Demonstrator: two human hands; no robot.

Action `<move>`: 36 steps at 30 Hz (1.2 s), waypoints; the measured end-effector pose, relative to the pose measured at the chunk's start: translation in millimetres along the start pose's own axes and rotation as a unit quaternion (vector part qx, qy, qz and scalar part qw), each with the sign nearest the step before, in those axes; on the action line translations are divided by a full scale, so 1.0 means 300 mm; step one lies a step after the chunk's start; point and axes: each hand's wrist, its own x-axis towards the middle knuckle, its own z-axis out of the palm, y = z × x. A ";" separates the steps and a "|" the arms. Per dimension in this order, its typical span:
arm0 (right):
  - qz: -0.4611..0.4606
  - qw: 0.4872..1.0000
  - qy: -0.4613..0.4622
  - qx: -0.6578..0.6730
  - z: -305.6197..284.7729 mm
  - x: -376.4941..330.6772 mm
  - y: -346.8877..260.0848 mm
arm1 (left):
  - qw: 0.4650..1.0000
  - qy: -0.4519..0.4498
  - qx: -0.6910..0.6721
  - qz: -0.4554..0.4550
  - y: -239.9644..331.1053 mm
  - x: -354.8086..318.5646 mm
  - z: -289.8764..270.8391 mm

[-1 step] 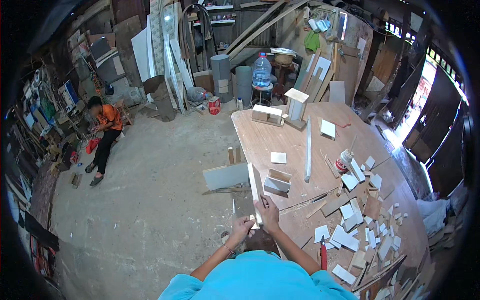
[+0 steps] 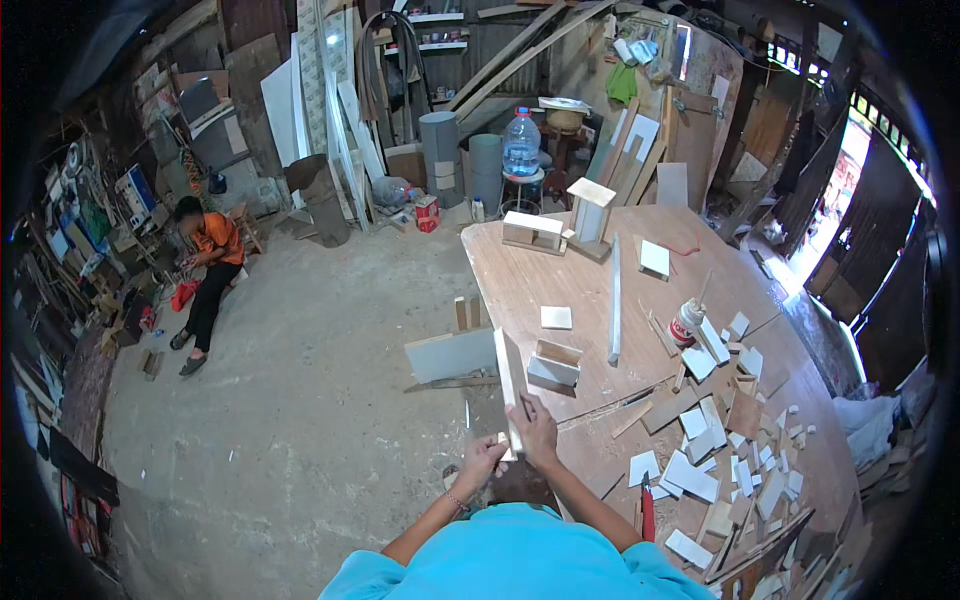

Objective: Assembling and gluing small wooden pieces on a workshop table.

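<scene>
I hold a long pale wooden strip (image 2: pixel 508 385) on its edge at the near-left corner of the wooden workbench (image 2: pixel 580 285). My right hand (image 2: pixel 538 432) grips the strip's near end from the right. From the left, my left hand (image 2: pixel 481 462) pinches the same end, low by the bench edge. Just right of the strip, a small open wooden box (image 2: pixel 553 365) rests on the bench.
Several pale wood offcuts (image 2: pixel 720 440) litter the bench's right side, along with a glue bottle (image 2: pixel 686 322), a long batten (image 2: pixel 614 300) and a red-handled tool (image 2: pixel 647 510). A panel (image 2: pixel 450 355) leans against the bench. A person in an orange shirt (image 2: pixel 208 262) sits far left.
</scene>
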 end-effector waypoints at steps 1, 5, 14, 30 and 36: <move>0.004 1.000 -0.015 -0.027 0.007 -0.013 0.013 | 1.000 -0.004 0.004 0.000 -0.006 0.009 -0.016; -0.163 0.986 -0.037 -0.025 0.008 -0.125 -0.018 | 0.996 0.070 -0.059 -0.008 -0.033 0.050 -0.096; 0.019 0.999 -0.035 0.035 0.016 -0.019 0.015 | 0.999 0.017 -0.019 -0.039 -0.006 -0.035 -0.016; 0.012 0.995 -0.081 0.052 0.030 -0.053 0.020 | 0.995 0.056 -0.069 -0.039 -0.014 -0.032 -0.036; -0.040 0.995 -0.093 0.015 -0.024 -0.099 -0.061 | 0.995 0.076 -0.058 -0.009 -0.064 0.004 -0.062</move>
